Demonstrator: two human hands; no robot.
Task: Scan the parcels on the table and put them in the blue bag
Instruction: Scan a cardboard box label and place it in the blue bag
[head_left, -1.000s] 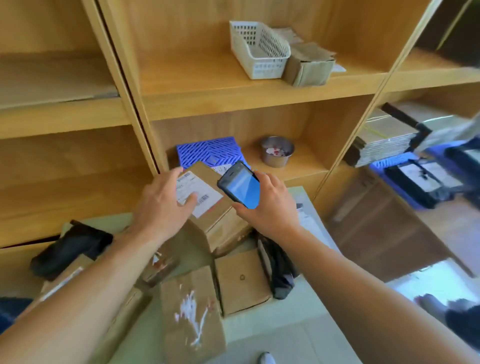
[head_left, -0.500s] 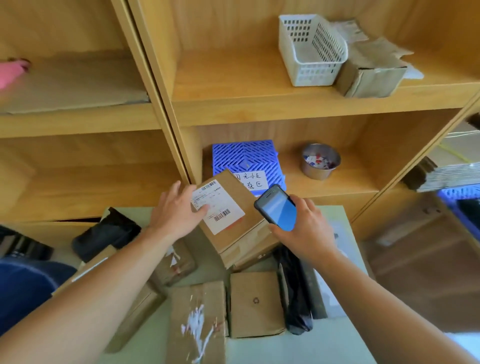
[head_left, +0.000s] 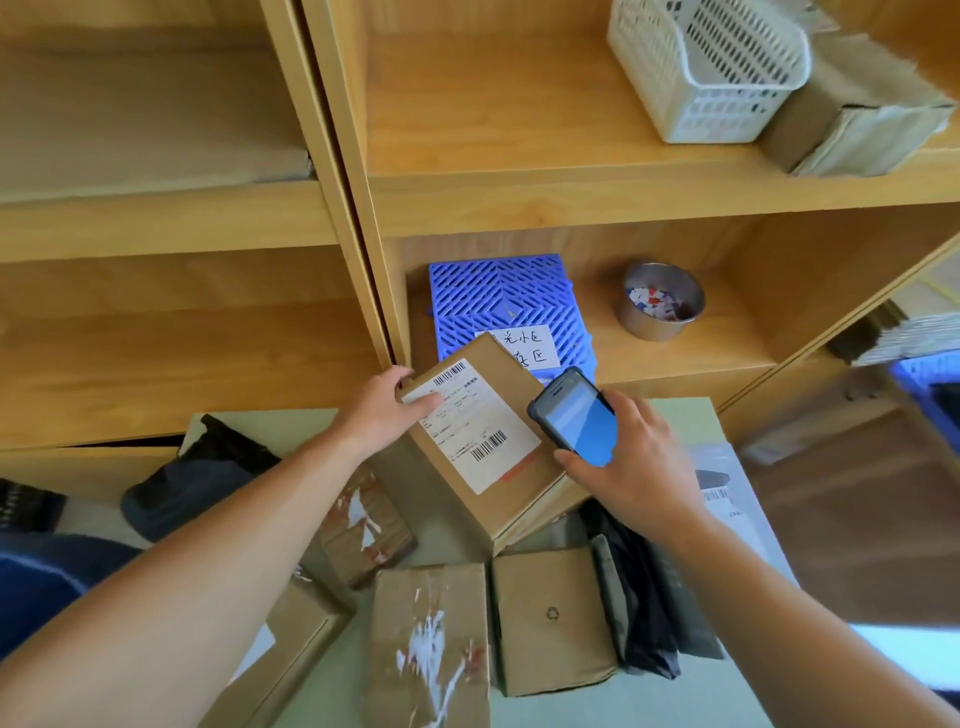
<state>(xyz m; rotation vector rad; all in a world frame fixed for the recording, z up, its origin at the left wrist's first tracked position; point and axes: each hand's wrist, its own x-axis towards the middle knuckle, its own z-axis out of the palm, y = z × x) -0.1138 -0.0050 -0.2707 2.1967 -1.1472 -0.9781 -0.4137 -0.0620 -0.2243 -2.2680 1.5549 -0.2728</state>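
My left hand (head_left: 387, 410) grips the far left corner of a brown cardboard parcel (head_left: 511, 491), tilted up with its white barcode label (head_left: 470, 421) facing me. My right hand (head_left: 631, 462) holds a dark phone (head_left: 574, 415) with a blue screen just over the parcel's right edge. Several more brown parcels (head_left: 431, 644) lie on the pale green table (head_left: 332, 691) below, along with a black plastic mailer (head_left: 639, 597) and a second black mailer (head_left: 192, 478) at the left. A dark blue fabric (head_left: 36, 582) shows at the left edge; whether it is the blue bag I cannot tell.
Wooden shelves (head_left: 519, 192) rise right behind the table. On them sit a blue plastic grid (head_left: 498, 296) with a handwritten note, a metal cup (head_left: 662, 306), a white basket (head_left: 711, 67) and a cardboard box (head_left: 862, 124). A white-grey mailer (head_left: 727, 499) lies at the table's right.
The view has swung left and closer to the shelves. The parcel's label now faces me more squarely, and my right hand has brought the phone lower, beside the label.
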